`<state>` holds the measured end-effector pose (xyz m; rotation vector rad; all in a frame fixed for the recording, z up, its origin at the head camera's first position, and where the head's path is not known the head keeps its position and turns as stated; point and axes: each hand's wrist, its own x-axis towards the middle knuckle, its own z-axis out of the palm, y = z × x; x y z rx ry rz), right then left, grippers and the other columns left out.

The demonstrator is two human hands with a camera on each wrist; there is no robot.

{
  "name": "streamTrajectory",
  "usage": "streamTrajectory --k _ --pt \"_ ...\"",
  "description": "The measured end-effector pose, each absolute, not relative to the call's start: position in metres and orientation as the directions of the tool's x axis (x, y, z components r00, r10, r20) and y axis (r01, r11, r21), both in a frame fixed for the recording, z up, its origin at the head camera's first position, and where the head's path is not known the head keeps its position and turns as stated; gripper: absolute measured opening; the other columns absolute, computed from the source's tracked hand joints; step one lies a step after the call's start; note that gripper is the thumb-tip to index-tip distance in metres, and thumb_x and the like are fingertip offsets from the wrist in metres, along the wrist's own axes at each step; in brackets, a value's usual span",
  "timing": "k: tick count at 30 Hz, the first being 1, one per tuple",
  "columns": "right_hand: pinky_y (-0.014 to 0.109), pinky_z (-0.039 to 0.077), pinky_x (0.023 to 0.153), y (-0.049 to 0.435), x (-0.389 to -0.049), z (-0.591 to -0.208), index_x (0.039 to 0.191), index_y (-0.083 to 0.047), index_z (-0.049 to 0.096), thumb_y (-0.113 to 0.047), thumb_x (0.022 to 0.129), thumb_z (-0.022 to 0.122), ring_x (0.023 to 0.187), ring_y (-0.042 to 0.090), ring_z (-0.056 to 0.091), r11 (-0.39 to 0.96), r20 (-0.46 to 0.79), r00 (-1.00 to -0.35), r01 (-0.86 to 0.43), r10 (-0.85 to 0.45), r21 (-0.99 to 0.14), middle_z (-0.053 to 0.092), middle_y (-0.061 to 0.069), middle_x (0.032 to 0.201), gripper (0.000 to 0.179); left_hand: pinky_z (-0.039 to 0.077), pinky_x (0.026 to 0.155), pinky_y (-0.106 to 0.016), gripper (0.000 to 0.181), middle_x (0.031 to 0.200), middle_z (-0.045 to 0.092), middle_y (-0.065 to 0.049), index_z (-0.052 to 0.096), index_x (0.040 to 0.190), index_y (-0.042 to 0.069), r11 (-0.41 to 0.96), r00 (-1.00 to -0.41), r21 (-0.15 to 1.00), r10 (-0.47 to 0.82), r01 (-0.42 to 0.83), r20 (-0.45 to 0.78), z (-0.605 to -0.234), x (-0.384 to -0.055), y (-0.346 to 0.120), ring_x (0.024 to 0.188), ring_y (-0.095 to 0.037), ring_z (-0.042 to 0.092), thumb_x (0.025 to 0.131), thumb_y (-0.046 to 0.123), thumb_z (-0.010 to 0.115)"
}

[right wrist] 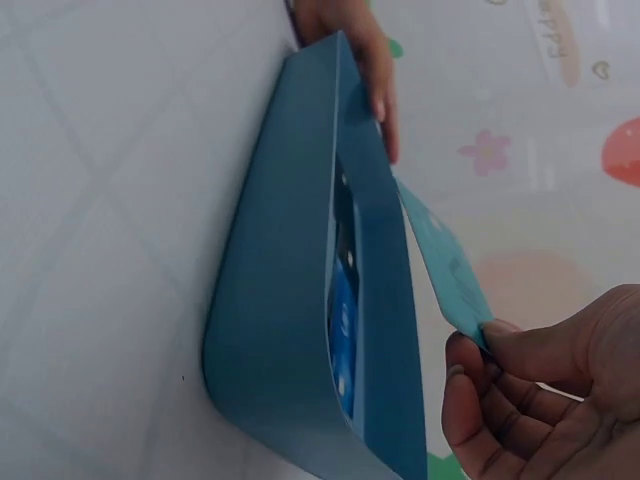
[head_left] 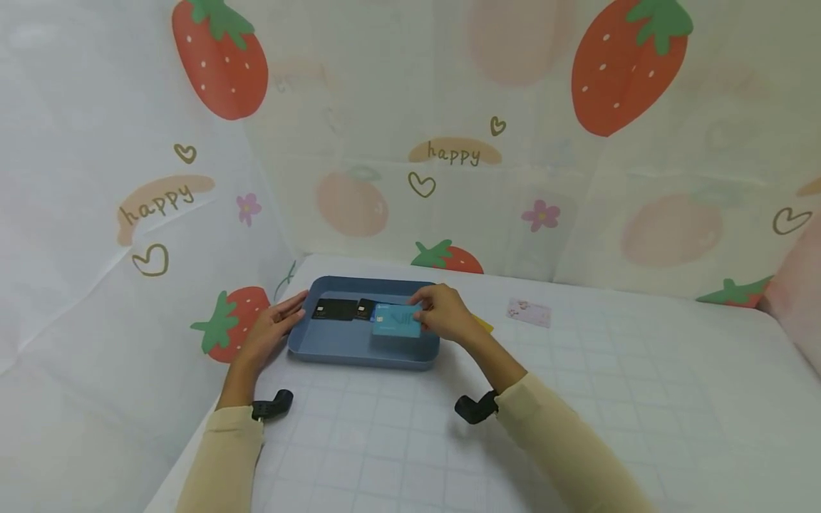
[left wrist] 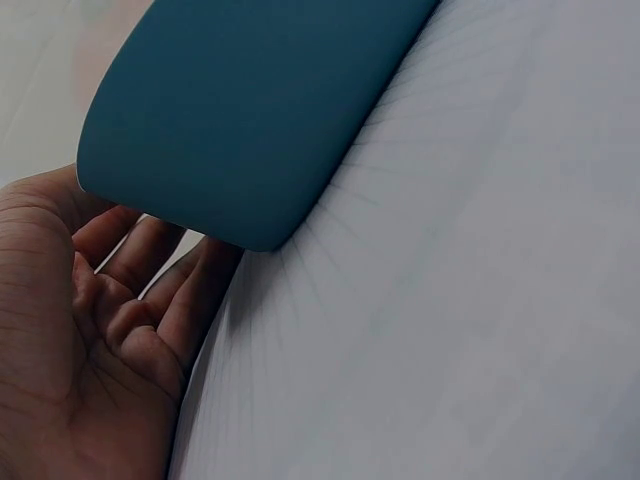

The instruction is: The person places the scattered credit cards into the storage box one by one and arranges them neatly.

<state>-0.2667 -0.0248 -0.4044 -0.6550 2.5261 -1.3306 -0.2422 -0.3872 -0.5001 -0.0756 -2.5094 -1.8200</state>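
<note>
My right hand (head_left: 447, 313) pinches a light blue card (head_left: 396, 320) between thumb and fingers, above the right part of a blue tray (head_left: 359, 358). The right wrist view shows the card (right wrist: 445, 265) tilted over the tray's rim, gripped at one end. At the tray's left side, my left hand (head_left: 272, 329) touches the wall with its fingers fairly straight. Inside the tray lie a black card (head_left: 336, 309) and a second dark card (head_left: 365, 308), partly covered by the light blue one. A deeper blue card (right wrist: 343, 340) shows in the right wrist view.
To the right of the tray, a pale pink patterned card (head_left: 529, 312) lies on the white table (head_left: 616, 399). A yellow item (head_left: 482, 324) is mostly hidden behind my right hand. A strawberry-print sheet (head_left: 385, 107) rises behind and at the left.
</note>
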Motion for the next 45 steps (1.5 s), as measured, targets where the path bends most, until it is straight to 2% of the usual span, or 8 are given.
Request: streamTrajectory --k 4,8,20,27,31,34,37,45 --pt "0.026 0.054 0.054 -0.037 -0.269 -0.411 0.104 -0.001 0.069 0.003 0.086 0.063 0.061 0.026 0.065 0.484 0.011 -0.874 -0.280 -0.486 -0.829 0.059 0.010 0.075 0.019 0.032 0.106 -0.037 0.052 0.146 0.039 -0.004 0.040 0.144 0.016 0.309 -0.998 0.949 0.021 0.056 0.052 -0.499 -0.240 -0.387 0.136 -0.019 0.032 0.095 0.025 0.057" --pt "0.028 0.055 0.052 -0.050 -0.271 -0.416 0.105 -0.001 0.068 0.004 0.087 0.062 0.062 0.031 0.067 0.471 0.000 -0.866 -0.273 -0.500 -0.839 0.060 0.013 0.072 0.020 0.030 0.106 -0.042 0.053 0.147 0.038 -0.006 0.038 0.145 0.012 0.308 -0.998 0.949 0.024 0.062 0.057 -0.499 -0.240 -0.388 0.137 -0.022 0.031 0.096 0.022 0.056" --pt "0.027 0.054 0.053 -0.080 -0.270 -0.429 0.107 0.000 0.067 0.000 0.087 0.063 0.065 0.030 0.068 0.492 -0.045 -0.871 -0.233 -0.489 -0.839 0.065 0.012 0.069 0.021 0.031 0.107 -0.040 0.052 0.145 0.042 0.000 0.042 0.143 0.023 0.314 -0.997 0.947 0.014 0.071 0.070 -0.501 -0.242 -0.389 0.136 -0.015 0.034 0.094 0.029 0.058" --pt "0.037 0.057 0.057 -0.097 -0.269 -0.432 0.107 0.001 0.067 0.000 0.087 0.063 0.062 0.030 0.067 0.456 -0.070 -0.862 -0.195 -0.503 -0.868 0.066 0.017 0.071 0.021 0.032 0.107 -0.039 0.051 0.144 0.043 0.003 0.043 0.142 0.026 0.327 -0.999 0.944 -0.009 0.047 0.052 -0.501 -0.242 -0.388 0.135 -0.014 0.035 0.094 0.031 0.058" --pt "0.038 0.056 0.057 -0.106 -0.270 -0.436 0.107 0.000 0.067 0.001 0.086 0.064 0.060 0.029 0.067 0.447 -0.080 -0.859 -0.181 -0.506 -0.876 0.066 0.017 0.071 0.021 0.033 0.107 -0.040 0.049 0.143 0.044 0.005 0.045 0.141 0.028 0.332 -0.999 0.943 -0.025 0.036 0.047 -0.501 -0.243 -0.388 0.134 -0.013 0.036 0.094 0.032 0.059" --pt "0.040 0.057 0.059 -0.112 -0.268 -0.438 0.106 0.002 0.067 0.003 0.085 0.064 0.061 0.031 0.067 0.436 -0.082 -0.856 -0.176 -0.510 -0.883 0.065 0.017 0.070 0.021 0.033 0.106 -0.040 0.051 0.144 0.043 0.002 0.043 0.142 0.025 0.322 -0.999 0.946 -0.009 0.047 0.053 -0.499 -0.240 -0.386 0.135 -0.015 0.036 0.094 0.030 0.058" --pt "0.040 0.057 0.059 -0.119 -0.268 -0.442 0.103 0.003 0.067 0.005 0.085 0.064 0.061 0.031 0.066 0.431 -0.086 -0.854 -0.170 -0.513 -0.886 0.066 0.018 0.072 0.019 0.033 0.106 -0.037 0.051 0.144 0.043 0.003 0.044 0.142 0.024 0.309 -0.999 0.950 -0.009 0.048 0.053 -0.500 -0.239 -0.386 0.134 -0.013 0.036 0.094 0.029 0.058" --pt "0.027 0.053 0.050 -0.132 -0.272 -0.450 0.102 0.003 0.068 0.004 0.084 0.065 0.052 0.018 0.062 0.460 -0.120 -0.866 -0.137 -0.485 -0.877 0.066 0.013 0.075 0.018 0.033 0.107 -0.039 0.049 0.143 0.045 0.006 0.045 0.141 0.028 0.312 -0.999 0.950 -0.025 0.027 0.037 -0.501 -0.244 -0.388 0.133 -0.011 0.038 0.094 0.031 0.059"
